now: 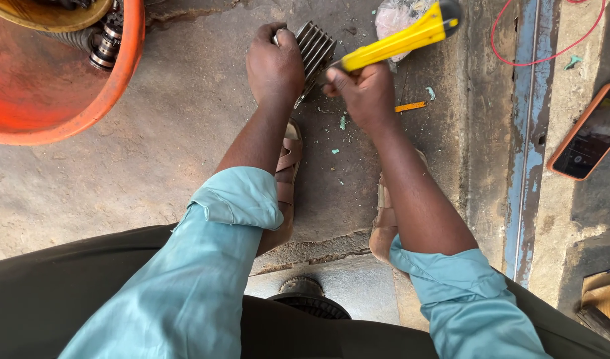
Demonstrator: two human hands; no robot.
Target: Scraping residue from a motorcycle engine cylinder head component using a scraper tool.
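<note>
I see a grey finned metal part (313,52) gripped under my left hand (274,66), tilted on edge, and a yellow utility knife (401,38) in my right hand (365,93), its tip against the fins.

A round plastic basin (85,100) at the upper left is bright orange, with a yellow-brown rim of another vessel inside it. The ribbed metal engine part (313,50) is dull grey – its fins make a pattern of dark and light stripes. The long plastic-handled utility knife (398,40) is yellow with a black tip. The 2 rolled shirt sleeves (238,199) are pale teal; the 2 strap sandals (288,173) are tan. The concrete floor (152,153) is mottled grey-brown, flecked with green bits. A thin wire (538,60) is red. The flat phone (590,133) has an orange case and black screen.
</note>
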